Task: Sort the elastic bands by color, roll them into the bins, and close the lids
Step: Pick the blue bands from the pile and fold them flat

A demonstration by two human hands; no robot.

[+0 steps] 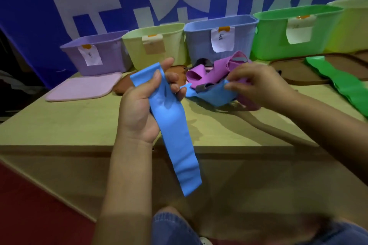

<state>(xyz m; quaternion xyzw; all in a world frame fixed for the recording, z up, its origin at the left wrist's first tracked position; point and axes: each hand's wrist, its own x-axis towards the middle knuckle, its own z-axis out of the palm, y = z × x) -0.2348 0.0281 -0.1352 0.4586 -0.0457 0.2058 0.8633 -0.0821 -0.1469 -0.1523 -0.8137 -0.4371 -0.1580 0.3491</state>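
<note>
Wooden table carries all things. At back stands a row of open bins: purple bin, pale yellow bin, blue bin, green bin. Pink lid lies flat in front of purple bin. Green band lies stretched at right. L hand grips a long blue band, which hangs over table edge. R hand pinches a 2nd blue band in the pile w/ purple bands, in front of blue bin.
</note>
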